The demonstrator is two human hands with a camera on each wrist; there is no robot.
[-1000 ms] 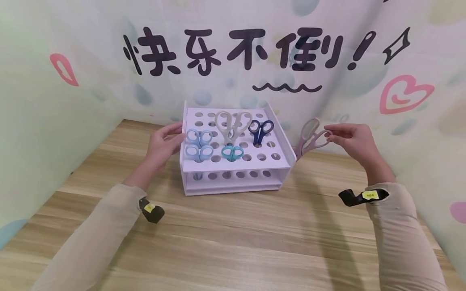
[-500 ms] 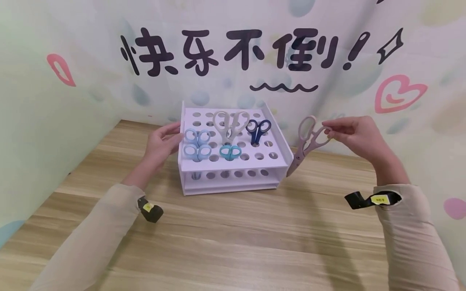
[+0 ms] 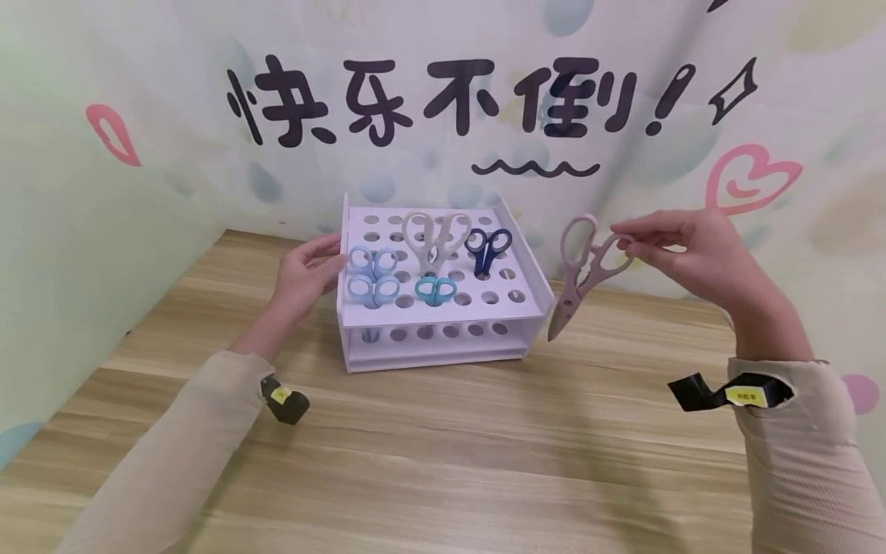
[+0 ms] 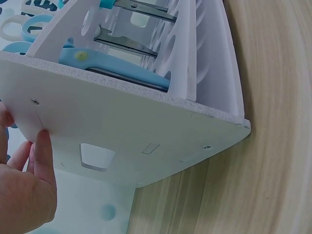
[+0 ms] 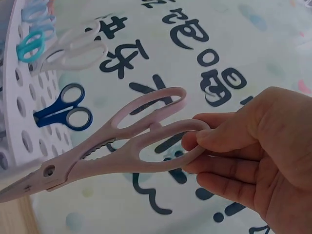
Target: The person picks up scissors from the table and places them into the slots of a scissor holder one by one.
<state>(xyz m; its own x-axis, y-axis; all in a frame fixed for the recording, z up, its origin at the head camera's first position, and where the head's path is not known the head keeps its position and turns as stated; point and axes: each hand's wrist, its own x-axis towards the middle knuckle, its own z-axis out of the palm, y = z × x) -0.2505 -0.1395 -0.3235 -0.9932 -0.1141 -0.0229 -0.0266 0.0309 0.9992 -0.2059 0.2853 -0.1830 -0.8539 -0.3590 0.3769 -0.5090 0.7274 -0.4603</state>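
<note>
My right hand (image 3: pixel 699 246) pinches one handle loop of a pair of pale pink scissors (image 5: pixel 107 151). They hang slanted beside the right wall of the white perforated rack (image 3: pixel 477 312), tip pointing down and left, above the table. On the rack's left side, my left hand (image 3: pixel 301 277) touches the outer panel, fingers extended against it, as the left wrist view shows. Standing in the rack's holes are two light blue scissors (image 3: pixel 374 291), teal scissors (image 3: pixel 435 290), large off-white scissors (image 3: pixel 434 242) and navy scissors (image 3: pixel 487 250).
The rack stands on a wood-grain table (image 3: pixel 415 446) near the back wall. A printed cloth (image 3: pixel 526 138) with large dark characters covers that wall. Both wrists carry black camera straps (image 3: pixel 287 400).
My right hand has moved right and slightly up, with the pink scissors lifted out from behind the rack's right wall so their blades show. The left hand stays at the rack.
</note>
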